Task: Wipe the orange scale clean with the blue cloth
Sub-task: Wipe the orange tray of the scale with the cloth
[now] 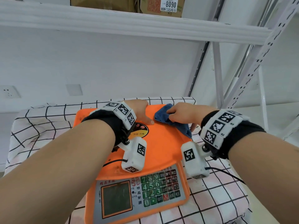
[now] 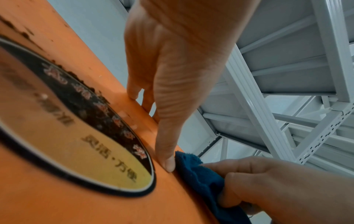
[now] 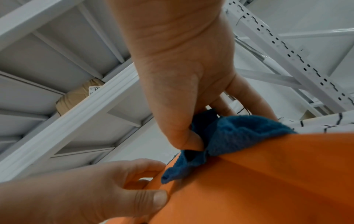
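Observation:
The orange scale (image 1: 161,147) stands on a checked tablecloth, its keypad and display facing me. My left hand (image 1: 146,113) grips the pan's far edge, thumb flat on top and fingers curled over the rim (image 3: 153,180). Just to its right, my right hand (image 1: 178,113) pinches the bunched blue cloth (image 1: 163,114) and holds it down on the pan's far right part. In the right wrist view the thumb digs into the blue cloth (image 3: 239,133). In the left wrist view the blue cloth (image 2: 199,177) touches my left thumb. Dark specks ring the round sticker (image 2: 86,151).
The checked tablecloth (image 1: 40,126) covers the small table under the scale. A white shelf (image 1: 129,21) with cardboard boxes hangs overhead. Perforated metal rack uprights (image 1: 252,75) stand at the right. Wall sockets (image 1: 8,92) sit at the back left.

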Action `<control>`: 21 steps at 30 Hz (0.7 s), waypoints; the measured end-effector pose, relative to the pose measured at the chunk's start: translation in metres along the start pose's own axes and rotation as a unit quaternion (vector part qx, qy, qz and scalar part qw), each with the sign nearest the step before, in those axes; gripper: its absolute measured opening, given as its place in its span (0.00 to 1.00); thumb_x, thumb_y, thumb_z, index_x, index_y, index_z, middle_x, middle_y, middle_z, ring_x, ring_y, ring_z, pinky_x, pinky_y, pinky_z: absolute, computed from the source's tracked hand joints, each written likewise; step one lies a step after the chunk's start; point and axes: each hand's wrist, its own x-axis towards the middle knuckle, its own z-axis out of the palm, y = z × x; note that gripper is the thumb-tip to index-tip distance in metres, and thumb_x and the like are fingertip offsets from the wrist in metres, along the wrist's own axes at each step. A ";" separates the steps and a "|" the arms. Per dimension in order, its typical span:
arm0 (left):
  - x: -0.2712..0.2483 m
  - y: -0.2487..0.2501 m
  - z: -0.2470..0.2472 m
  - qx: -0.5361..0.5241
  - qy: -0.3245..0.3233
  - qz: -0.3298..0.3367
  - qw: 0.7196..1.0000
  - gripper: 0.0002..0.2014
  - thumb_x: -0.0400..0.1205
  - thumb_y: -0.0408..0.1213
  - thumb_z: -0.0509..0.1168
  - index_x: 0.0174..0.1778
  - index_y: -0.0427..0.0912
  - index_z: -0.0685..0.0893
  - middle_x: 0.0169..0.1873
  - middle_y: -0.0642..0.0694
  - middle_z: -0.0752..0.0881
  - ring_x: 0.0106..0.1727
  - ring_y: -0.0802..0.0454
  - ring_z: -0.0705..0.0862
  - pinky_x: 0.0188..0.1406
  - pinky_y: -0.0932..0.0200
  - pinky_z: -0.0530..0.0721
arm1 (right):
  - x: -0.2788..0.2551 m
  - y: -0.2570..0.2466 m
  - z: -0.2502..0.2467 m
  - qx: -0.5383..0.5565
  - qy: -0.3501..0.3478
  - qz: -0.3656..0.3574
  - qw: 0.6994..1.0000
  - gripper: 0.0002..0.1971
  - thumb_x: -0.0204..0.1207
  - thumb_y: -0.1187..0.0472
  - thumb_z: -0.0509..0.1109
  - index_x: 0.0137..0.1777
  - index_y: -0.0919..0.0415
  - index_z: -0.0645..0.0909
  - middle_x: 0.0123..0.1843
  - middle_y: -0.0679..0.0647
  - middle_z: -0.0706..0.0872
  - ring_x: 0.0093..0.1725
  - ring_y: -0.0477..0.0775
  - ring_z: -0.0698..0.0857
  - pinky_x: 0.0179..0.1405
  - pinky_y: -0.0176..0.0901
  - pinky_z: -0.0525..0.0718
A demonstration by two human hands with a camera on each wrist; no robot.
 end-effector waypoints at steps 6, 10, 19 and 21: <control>0.000 0.001 0.000 0.004 -0.004 -0.001 1.000 0.35 0.76 0.57 0.68 0.74 0.40 0.70 0.68 0.44 0.78 0.67 0.45 0.78 0.61 0.53 0.76 | 0.017 -0.014 -0.005 -0.095 -0.007 0.019 0.995 0.17 0.82 0.58 0.56 0.68 0.61 0.76 0.62 0.59 0.80 0.56 0.56 0.77 0.53 0.44 0.73; -0.002 0.002 -0.001 0.013 -0.004 -0.007 1.000 0.36 0.76 0.58 0.68 0.75 0.41 0.68 0.70 0.45 0.77 0.68 0.45 0.78 0.62 0.52 0.76 | 0.009 -0.012 -0.006 -0.085 -0.013 0.017 0.996 0.17 0.83 0.59 0.55 0.69 0.62 0.76 0.59 0.59 0.79 0.48 0.53 0.75 0.45 0.41 0.75; -0.002 0.008 -0.008 0.033 -0.027 -0.001 0.999 0.27 0.76 0.57 0.69 0.62 0.41 0.78 0.60 0.43 0.84 0.51 0.47 0.82 0.43 0.57 0.75 | -0.036 0.005 0.009 -0.049 -0.022 0.021 0.998 0.18 0.80 0.47 0.58 0.51 0.59 0.83 0.42 0.52 0.79 0.39 0.50 0.79 0.32 0.40 0.82; -0.004 0.008 -0.008 0.031 -0.018 -0.001 0.999 0.29 0.75 0.58 0.69 0.63 0.41 0.77 0.59 0.44 0.84 0.51 0.47 0.82 0.45 0.56 0.75 | -0.038 0.000 0.008 -0.029 -0.027 0.030 0.999 0.18 0.80 0.43 0.57 0.53 0.57 0.79 0.46 0.51 0.77 0.45 0.52 0.77 0.39 0.42 0.78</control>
